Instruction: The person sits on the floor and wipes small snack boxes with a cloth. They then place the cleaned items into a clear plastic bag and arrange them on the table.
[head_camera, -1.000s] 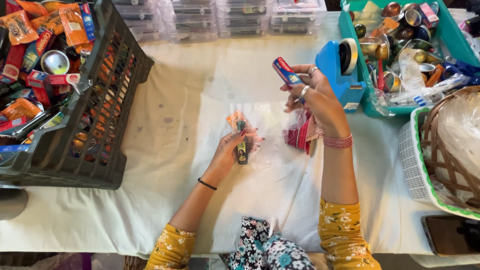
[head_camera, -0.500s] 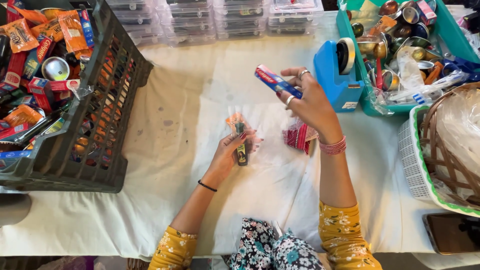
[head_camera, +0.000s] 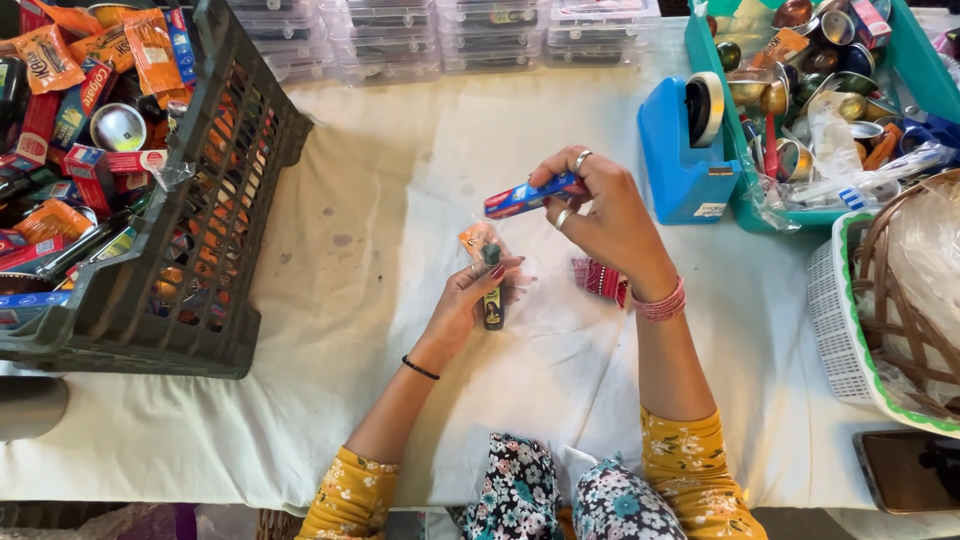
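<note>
Item in hand: right hand (head_camera: 610, 215) pinches a small red-and-blue carton tube box (head_camera: 528, 195), raised above the white-clothed surface (head_camera: 400, 180). Left hand (head_camera: 470, 300) grips a clear plastic pouch with a small dark bottle (head_camera: 492, 290) and orange sachet. Step judged: filling the pouch; box needs aligning with its mouth.

Bright, even, diffuse light falls from above on the white cloth-covered table (head_camera: 400, 200); shadows under the left hand (head_camera: 470, 300) and right hand (head_camera: 605, 215) are faint and soft. Mild glare marks the round metal tins in the teal plastic bin (head_camera: 935, 85). Focus is sharp at centre; wide-angle distortion bends the dark grey plastic crate (head_camera: 215, 250) and the frame edges.
</note>
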